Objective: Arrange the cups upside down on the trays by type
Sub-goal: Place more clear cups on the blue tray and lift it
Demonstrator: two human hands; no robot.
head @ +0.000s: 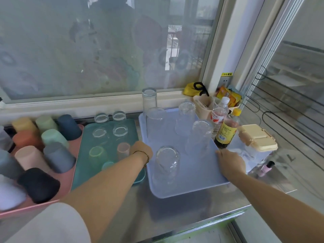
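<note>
Three trays stand side by side on a steel counter. The pink tray [70, 179] at the left carries several coloured plastic cups [57, 157] upside down. On the teal tray [130, 125] in the middle are several short clear and tinted glasses [120, 131]. The pale blue tray [198, 172] at the right holds several tall clear glasses [166, 163] upside down. My left hand [142, 149] grips the blue tray's left edge. Its right edge is held by my right hand [229, 161].
Bottles [226, 132], a beige lidded box [257, 137] and a holder with packets [228, 96] crowd the counter right of the blue tray. A frosted window stands behind. The counter's front edge [201, 225] runs just below the trays.
</note>
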